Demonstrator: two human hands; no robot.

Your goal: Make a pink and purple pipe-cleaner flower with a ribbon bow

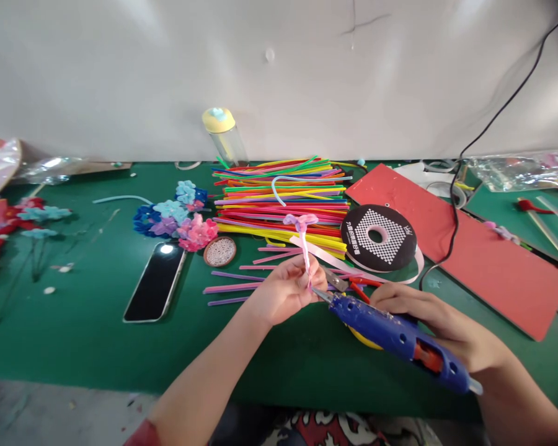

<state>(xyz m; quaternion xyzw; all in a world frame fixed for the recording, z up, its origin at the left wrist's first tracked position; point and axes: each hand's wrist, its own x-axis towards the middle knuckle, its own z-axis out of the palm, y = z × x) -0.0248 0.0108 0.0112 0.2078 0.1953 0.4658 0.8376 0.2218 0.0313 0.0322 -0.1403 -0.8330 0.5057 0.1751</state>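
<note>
A green table [88,337] was spread with pipe cleaners [279,215], flanked by a phone [155,284] at left and a spool [381,251] at right. Nearer, a pink flower [304,238] was pinched upright in the left hand [286,288]; a glue gun [376,325], nozzle [323,295] by the stem [306,254], was gripped in the right hand [437,316].

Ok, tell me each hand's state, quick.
Left hand: closed, pinching the pink-and-purple fuzzy flower by its stem.
Right hand: closed, holding the long blue plastic glue gun.
</note>
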